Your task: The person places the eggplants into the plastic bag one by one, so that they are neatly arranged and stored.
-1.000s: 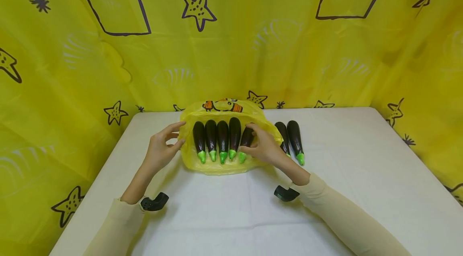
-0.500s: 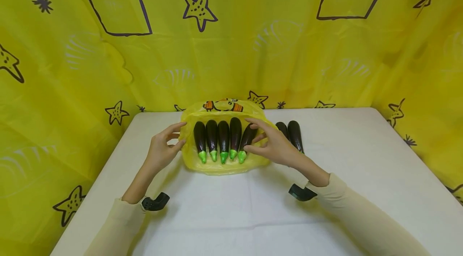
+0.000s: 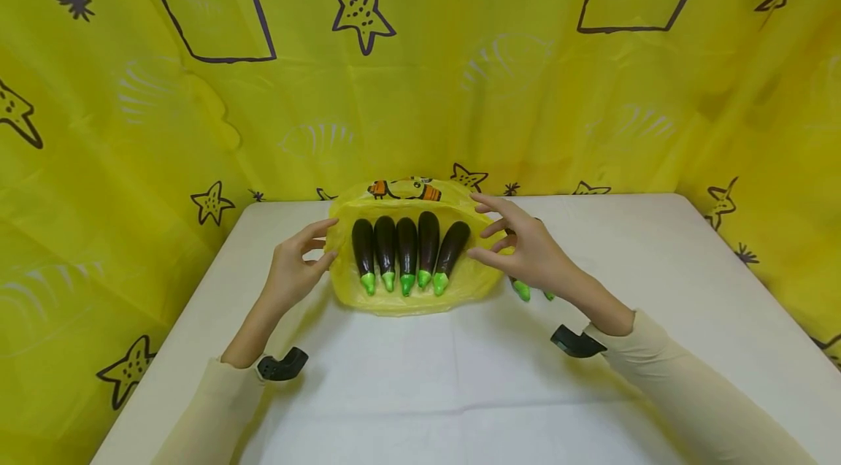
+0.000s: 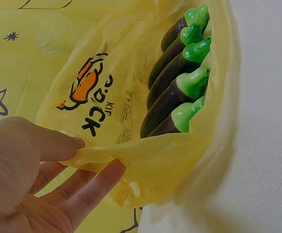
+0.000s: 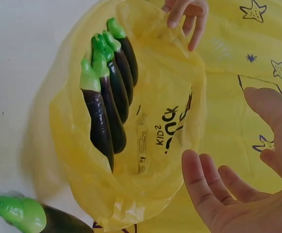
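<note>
Several dark purple eggplants point(image 3: 407, 253) with green stem ends lie side by side in a yellow plastic bag point(image 3: 394, 304), its mouth facing the person. My left hand point(image 3: 298, 268) holds the bag's left rim between thumb and fingers; in the left wrist view the rim point(image 4: 145, 150) runs between the digits. My right hand point(image 3: 525, 242), fingers spread and holding nothing, hovers by the bag's right rim. Partly hidden behind it, two more eggplants point(image 3: 521, 290) lie on the table; one eggplant point(image 5: 22, 213) shows at the lower left of the right wrist view.
A white cloth covers the table point(image 3: 394, 377). Behind and at the sides hangs a yellow patterned curtain point(image 3: 420, 100), close to the table's back edge. Black wrist cameras point(image 3: 282, 364) sit under both wrists.
My right hand has let go of the rightmost eggplant in the bag and drawn back to the right, over the two eggplants outside. The left hand stays at the rim.
</note>
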Tool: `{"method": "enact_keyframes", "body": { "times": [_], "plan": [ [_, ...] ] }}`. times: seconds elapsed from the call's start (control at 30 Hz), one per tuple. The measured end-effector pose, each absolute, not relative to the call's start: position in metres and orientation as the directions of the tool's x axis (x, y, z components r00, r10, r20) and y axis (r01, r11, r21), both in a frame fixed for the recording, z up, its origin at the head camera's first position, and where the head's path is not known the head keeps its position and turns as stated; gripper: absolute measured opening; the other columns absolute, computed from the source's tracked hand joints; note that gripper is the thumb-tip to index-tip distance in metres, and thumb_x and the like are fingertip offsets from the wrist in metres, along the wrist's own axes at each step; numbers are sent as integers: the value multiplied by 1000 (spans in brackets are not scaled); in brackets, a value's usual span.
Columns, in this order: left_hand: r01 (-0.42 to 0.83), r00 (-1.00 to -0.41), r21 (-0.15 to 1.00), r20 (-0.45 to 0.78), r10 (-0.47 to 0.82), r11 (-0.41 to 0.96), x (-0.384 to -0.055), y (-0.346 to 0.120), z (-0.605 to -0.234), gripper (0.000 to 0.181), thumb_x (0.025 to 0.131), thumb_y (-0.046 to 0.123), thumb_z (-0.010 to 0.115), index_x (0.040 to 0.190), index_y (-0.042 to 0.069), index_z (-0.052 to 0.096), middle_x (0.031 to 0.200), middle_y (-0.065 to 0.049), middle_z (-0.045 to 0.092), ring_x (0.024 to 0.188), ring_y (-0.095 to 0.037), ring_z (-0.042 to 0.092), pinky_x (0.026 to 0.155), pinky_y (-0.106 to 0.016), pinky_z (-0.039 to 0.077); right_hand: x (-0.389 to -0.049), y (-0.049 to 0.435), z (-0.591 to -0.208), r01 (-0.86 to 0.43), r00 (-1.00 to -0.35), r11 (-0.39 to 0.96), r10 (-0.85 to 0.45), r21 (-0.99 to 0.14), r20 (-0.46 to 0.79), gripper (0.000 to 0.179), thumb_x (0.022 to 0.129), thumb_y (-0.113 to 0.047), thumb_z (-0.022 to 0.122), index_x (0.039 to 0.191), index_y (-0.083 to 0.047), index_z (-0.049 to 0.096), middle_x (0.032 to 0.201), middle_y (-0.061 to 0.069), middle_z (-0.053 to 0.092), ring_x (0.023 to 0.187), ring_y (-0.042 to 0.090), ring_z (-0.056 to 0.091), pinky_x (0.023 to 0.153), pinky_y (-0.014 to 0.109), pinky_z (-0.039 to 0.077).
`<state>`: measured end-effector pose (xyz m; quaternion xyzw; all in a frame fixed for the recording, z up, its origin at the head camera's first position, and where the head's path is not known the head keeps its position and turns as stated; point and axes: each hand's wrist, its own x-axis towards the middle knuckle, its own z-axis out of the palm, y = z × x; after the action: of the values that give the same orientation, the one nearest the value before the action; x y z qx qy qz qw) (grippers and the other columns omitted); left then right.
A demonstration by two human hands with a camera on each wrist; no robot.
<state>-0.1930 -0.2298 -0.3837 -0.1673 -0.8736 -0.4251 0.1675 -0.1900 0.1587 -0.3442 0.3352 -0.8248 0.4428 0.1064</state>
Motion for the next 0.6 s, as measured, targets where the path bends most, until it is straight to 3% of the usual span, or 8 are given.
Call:
{"method": "enact_keyframes", "body": {
  "times": [0.17, 0.6],
  "plan": [
    [437, -887, 684, 437, 152, 584, -193, -230, -383, 52, 90, -6, 74, 140, 7, 63, 135, -16, 65, 109, -37, 69, 78, -48, 64, -192, 166, -347, -648, -756, 400, -443, -648, 482, 81, 86, -4, 82, 156, -12, 42, 138, 24, 56, 98, 32, 69, 77, 38, 63],
    [450, -878, 670, 452, 156, 591, -192, -231, -383, 53, 89, -7, 74, 140, 7, 62, 135, -17, 65, 108, -37, 69, 74, -42, 65, -211, 201, -360, -658, -749, 533, -390, -532, 535, 79, 85, -2, 83, 154, -12, 45, 132, 17, 61, 95, 29, 68, 72, 43, 63]
  ]
}}
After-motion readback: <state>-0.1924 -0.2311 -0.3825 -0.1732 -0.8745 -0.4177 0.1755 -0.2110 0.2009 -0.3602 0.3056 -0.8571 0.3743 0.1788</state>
